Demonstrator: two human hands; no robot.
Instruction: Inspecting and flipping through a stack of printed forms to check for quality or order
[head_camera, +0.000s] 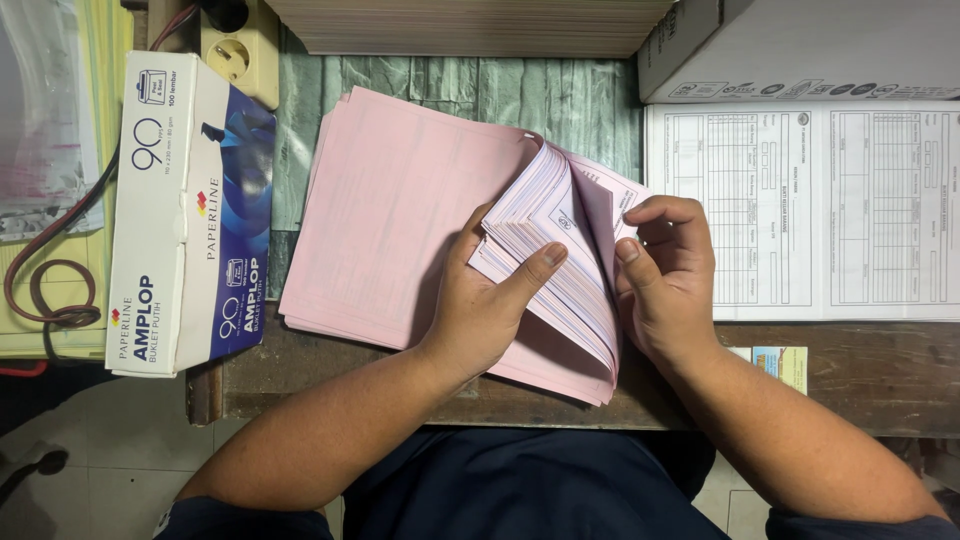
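Even, soft overhead light; my view is sharp, with faint shadows under my fingers and no glare.

A stack of forms lies mid-worktop. The envelope box stands left of it, a printed sheet right. A cardboard box sits far right, a power socket far left.

Both forearms bare, sleeves only visible at the near bottom corners, dark navy. Same dark navy fabric over torso/lap, centre near edge. Left hand and right hand: no rings, watch or gloves. Nails short, unpainted.
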